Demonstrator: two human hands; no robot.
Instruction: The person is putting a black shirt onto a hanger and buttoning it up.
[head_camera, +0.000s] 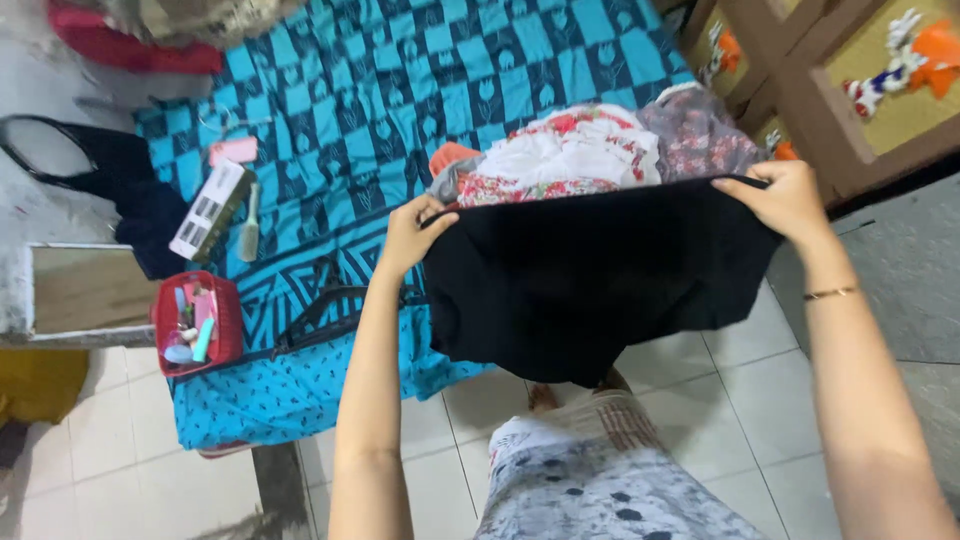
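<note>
A black garment (580, 280) hangs spread out in front of me, held up by its top edge. My left hand (412, 232) pinches the left corner of that edge and my right hand (785, 200) grips the right corner; a thin gold bangle sits on the right wrist. Behind the garment lies a pile of floral clothes (590, 155), red, white and grey, on a blue patterned mattress (400, 90). The garment's lower part drapes over the mattress edge and hides part of the floor and my feet.
A red basket (195, 322) of small items, a box (210, 210) and a comb (250, 222) lie on the mattress at left. A black bag (130, 190) sits beside it. A wooden shelf (830, 90) with toys stands at the top right. White floor tiles (720, 400) lie below.
</note>
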